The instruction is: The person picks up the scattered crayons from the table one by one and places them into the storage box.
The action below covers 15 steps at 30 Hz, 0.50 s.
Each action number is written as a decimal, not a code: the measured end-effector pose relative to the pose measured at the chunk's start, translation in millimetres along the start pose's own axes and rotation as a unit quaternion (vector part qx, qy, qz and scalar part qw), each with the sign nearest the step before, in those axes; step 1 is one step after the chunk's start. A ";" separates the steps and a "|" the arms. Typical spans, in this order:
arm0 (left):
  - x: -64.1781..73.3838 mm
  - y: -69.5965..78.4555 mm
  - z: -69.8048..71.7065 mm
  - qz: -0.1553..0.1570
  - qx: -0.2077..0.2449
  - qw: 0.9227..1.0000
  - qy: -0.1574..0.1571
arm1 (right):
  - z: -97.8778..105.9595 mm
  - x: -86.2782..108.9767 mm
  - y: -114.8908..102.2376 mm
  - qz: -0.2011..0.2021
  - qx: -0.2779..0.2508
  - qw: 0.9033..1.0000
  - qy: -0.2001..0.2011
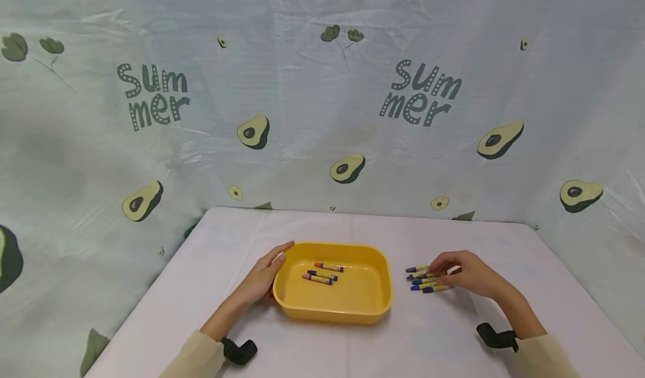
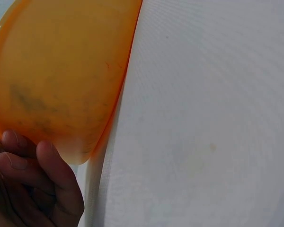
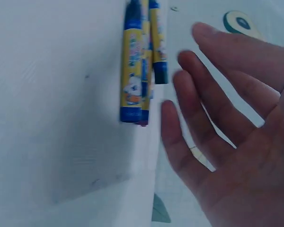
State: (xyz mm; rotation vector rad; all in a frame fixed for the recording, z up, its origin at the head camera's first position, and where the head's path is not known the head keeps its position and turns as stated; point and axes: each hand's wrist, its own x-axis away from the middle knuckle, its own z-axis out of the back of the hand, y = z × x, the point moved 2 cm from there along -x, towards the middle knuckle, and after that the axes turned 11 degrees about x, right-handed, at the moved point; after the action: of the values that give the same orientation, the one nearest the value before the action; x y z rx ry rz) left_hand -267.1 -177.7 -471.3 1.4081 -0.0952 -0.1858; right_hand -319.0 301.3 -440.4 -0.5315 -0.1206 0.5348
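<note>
A yellow plastic tray point(image 1: 332, 306) lies on the table with three crayons point(image 1: 322, 275) in it, in yellow wrappers. At the tray's left side, my left hand point(image 1: 262, 277) grips the rim and wall. The left wrist view shows its curled fingers point(image 2: 57, 165) against the tray's translucent orange-looking wall point(image 2: 61, 71). Right of the tray, several dark and blue crayons point(image 1: 422, 287) lie side by side in a row. Over their right ends hovers my right hand point(image 1: 471, 274). In the right wrist view its fingers point(image 3: 199, 113) are spread, apart from the crayons point(image 3: 131, 71).
A pale cloth covers the table point(image 1: 312, 350). Behind and at both sides hangs a light curtain point(image 1: 302, 87) printed with avocados and lettering. Dark camera mounts point(image 1: 239, 351) are strapped at both wrists, next to cream sleeves.
</note>
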 end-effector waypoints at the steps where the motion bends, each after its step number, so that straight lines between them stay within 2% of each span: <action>1: -0.8 0.2 -0.4 0.000 0.000 1.000 -0.003 | -1.7 0.2 0.8 -0.008 0.011 1.000 0.015; 3: -2.3 0.6 -0.8 0.000 -0.001 1.000 -0.005 | -4.4 -1.1 0.1 -0.015 0.033 0.998 0.047; 7: -3.7 1.2 -0.6 0.000 -0.003 1.000 0.002 | -9.0 -7.7 -5.8 0.017 0.063 0.995 0.081; 10: -2.8 1.5 -0.3 0.001 -0.006 1.000 0.009 | -14.1 -12.7 -8.3 0.040 0.073 0.994 0.076; 15: 0.4 0.8 -0.7 0.006 -0.015 1.000 0.007 | -22.5 -16.1 -7.5 0.043 0.078 0.995 0.050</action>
State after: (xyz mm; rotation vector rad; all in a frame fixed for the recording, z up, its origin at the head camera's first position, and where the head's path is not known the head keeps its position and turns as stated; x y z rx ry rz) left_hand -266.6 -177.0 -470.6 1.3781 -0.0883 -0.1669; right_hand -323.9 277.4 -455.5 -0.4121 0.0400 0.5944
